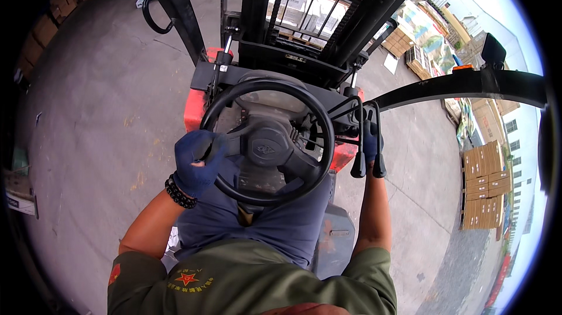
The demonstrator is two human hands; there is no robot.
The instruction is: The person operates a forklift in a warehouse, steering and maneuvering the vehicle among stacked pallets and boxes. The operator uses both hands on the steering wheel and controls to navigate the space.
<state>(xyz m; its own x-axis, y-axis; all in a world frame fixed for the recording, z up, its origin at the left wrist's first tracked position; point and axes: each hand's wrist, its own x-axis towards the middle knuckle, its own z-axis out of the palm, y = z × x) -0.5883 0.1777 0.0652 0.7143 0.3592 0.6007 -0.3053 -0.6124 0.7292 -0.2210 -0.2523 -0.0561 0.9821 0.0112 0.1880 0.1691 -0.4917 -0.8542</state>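
I sit at a forklift with a black steering wheel (324,168). My left hand (201,163), in a dark blue glove, is closed at the wheel's left rim, its fingers curled over it. A bracelet of black beads (180,193) circles that wrist. My right hand (378,134), in a similar glove, reaches forward to the control levers (359,133) right of the wheel. Two bent levers with black knobs (379,166) pass in front of this hand and cover much of its fingers; its grip cannot be made out.
Ahead stands the black mast (257,10), with wrapped pale cargo (319,13) beyond its bars. A curved black frame post (433,88) carries a mirror (493,50) at right. Stacked brown cartons (483,186) stand on the right; more boxes (45,29) lie far left. Grey concrete (99,122) surrounds the forklift.
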